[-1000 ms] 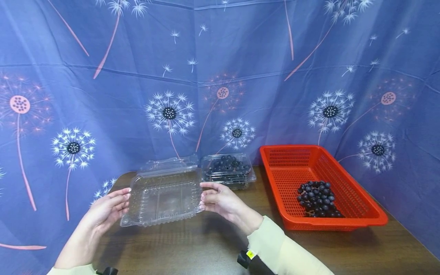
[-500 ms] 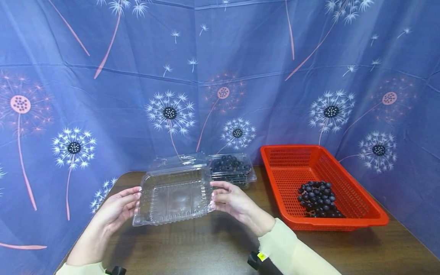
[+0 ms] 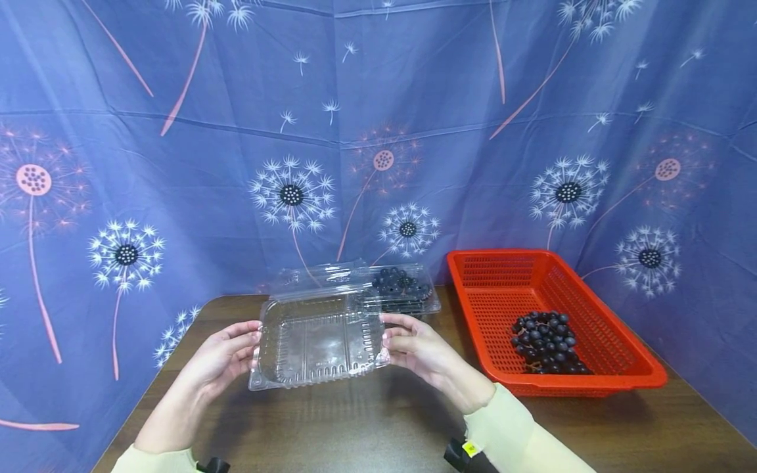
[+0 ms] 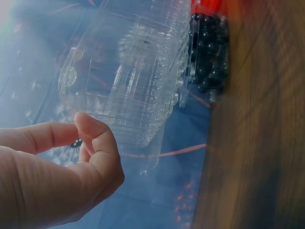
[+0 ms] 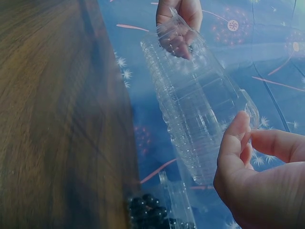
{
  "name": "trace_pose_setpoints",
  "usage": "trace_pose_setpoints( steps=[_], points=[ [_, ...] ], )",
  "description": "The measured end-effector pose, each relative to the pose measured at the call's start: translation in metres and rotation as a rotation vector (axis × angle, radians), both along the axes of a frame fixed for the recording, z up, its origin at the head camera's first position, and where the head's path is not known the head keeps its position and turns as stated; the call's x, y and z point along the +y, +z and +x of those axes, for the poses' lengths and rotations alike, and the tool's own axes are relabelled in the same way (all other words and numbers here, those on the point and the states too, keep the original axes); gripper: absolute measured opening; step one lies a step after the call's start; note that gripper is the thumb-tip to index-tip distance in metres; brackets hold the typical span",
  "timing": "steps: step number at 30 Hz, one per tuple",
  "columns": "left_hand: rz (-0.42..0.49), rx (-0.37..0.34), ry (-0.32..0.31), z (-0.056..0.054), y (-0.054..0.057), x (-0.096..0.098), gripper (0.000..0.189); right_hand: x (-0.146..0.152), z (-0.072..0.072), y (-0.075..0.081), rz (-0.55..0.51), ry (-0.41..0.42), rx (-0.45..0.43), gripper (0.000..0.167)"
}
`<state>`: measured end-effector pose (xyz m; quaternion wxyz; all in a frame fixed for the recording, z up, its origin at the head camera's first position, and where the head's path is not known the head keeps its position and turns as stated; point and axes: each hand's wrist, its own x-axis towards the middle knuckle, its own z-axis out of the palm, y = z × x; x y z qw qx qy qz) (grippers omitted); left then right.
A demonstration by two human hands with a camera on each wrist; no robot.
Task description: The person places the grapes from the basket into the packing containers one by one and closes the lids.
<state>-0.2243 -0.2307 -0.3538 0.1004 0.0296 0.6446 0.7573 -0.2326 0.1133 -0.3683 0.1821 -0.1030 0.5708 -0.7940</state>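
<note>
A clear plastic clamshell box (image 3: 319, 341), lid swung back and nothing inside, is held in the air above the table. My left hand (image 3: 221, 358) pinches its left rim between thumb and fingers; in the left wrist view the left hand (image 4: 81, 167) has its thumb against the rim. The right rim is pinched by my right hand (image 3: 422, 351), with the thumb and bent fingers meeting at the edge in the right wrist view (image 5: 243, 138). Behind the box's right side stands a closed clear clamshell filled with dark grapes (image 3: 408, 286), partly covered by the held box.
An orange-red slotted plastic basket (image 3: 485, 328) stands on the right of the wooden table (image 3: 331, 433). One bunch of dark grapes (image 3: 547, 341) lies in it. A blue dandelion-print cloth (image 3: 378, 79) hangs right behind the table.
Both hands have carried the clear box to the right, so it now overlaps more of the grape-filled clamshell behind. The basket and its grapes have stayed in place.
</note>
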Motion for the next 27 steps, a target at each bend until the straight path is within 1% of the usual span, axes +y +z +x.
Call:
trace_pose_setpoints(
  steps=[7,13,16,18,23,27],
  points=[
    [-0.004,-0.035,0.011,-0.004,-0.004,0.013,0.014,0.010,0.002,-0.003,0.010,-0.010,-0.004,0.060],
    [-0.009,-0.053,-0.002,-0.006,-0.006,0.022,0.018,0.021,0.006,-0.009,0.032,-0.007,-0.001,0.060],
    [-0.026,-0.068,0.003,-0.006,-0.008,0.027,0.021,0.027,0.008,-0.011,0.041,-0.005,-0.003,0.060],
    [-0.027,-0.070,-0.005,-0.006,-0.010,0.028,0.022,0.030,0.008,-0.012,0.048,0.000,-0.003,0.060],
    [-0.011,-0.086,-0.017,-0.007,-0.016,0.034,0.020,0.037,0.011,-0.016,0.073,0.003,-0.012,0.061],
    [-0.010,-0.096,-0.010,-0.007,-0.020,0.040,0.021,0.041,0.015,-0.018,0.086,-0.005,-0.017,0.060]
  ],
)
